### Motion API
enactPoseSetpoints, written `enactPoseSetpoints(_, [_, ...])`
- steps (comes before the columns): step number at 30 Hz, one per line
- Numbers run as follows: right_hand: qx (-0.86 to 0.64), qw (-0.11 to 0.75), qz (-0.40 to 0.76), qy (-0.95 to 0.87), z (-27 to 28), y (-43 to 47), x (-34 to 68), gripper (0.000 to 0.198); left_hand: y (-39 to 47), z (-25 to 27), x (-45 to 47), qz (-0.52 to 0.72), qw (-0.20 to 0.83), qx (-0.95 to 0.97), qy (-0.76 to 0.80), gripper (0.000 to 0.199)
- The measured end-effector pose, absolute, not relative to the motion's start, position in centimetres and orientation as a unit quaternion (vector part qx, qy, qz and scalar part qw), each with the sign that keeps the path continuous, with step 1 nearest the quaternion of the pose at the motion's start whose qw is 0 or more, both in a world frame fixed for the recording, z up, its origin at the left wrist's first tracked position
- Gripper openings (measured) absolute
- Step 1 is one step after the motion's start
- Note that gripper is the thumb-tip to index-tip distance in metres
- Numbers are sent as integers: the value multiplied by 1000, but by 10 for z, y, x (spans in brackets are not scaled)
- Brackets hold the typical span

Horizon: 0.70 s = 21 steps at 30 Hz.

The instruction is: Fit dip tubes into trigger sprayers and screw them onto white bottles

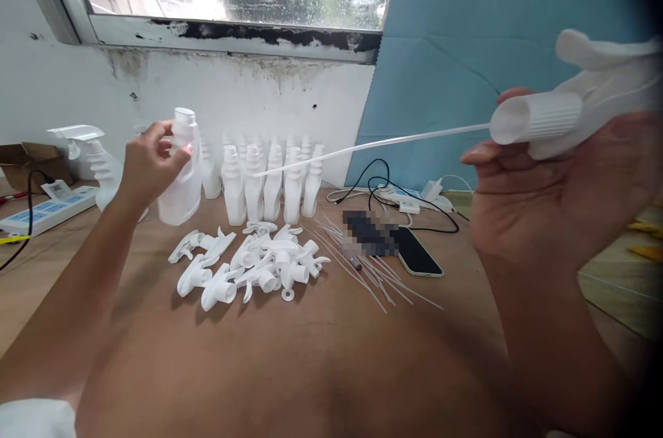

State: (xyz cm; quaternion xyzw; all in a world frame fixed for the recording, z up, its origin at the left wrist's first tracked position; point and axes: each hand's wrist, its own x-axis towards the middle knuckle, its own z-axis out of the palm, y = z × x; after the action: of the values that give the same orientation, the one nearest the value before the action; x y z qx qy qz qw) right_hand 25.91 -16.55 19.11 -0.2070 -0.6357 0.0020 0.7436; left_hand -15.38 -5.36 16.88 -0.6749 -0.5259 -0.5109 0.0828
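My left hand [155, 165] grips a translucent white spray bottle [180, 186] around its neck and upper side; its mouth is uncovered and it stands upright, and I cannot tell whether its base touches the table. Raised at the right, my right hand [559, 196] holds a white trigger sprayer head [585, 103] turned on its side. From its ribbed collar a long thin dip tube [383, 142] reaches left, across the view of the bottle rows. A pile of loose sprayer heads [259, 262] lies below the bottles, with loose tubes [376, 272] to its right.
Several uncapped bottles [273, 182] stand in rows by the wall. A bottle fitted with a sprayer [98, 162] stands at left, near a power strip [52, 210] and cardboard box [34, 165]. A phone [418, 251] and black cables [414, 217] lie right of the bottles.
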Motion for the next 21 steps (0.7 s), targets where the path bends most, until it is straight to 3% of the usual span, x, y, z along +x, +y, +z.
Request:
enactPoseSetpoints(4, [-166,794,110,-574,194,-160,246,8,-83,180,-140,-372,72,-815,-438,44])
enactPoseSetpoints(9, [-146,820,156,-531,191,-149,242,14,-106,178,-118,-208,12,-910,-359,44])
enactPoseSetpoints(14, [-167,805,196,-534,188,-148,238,20,-122,183,-105,-221,-20,-919,-326,41])
enactPoseSetpoints(21, [-226,686,311,-618,167,-165,210,19,-153,177,-65,-233,-241,-919,-206,32])
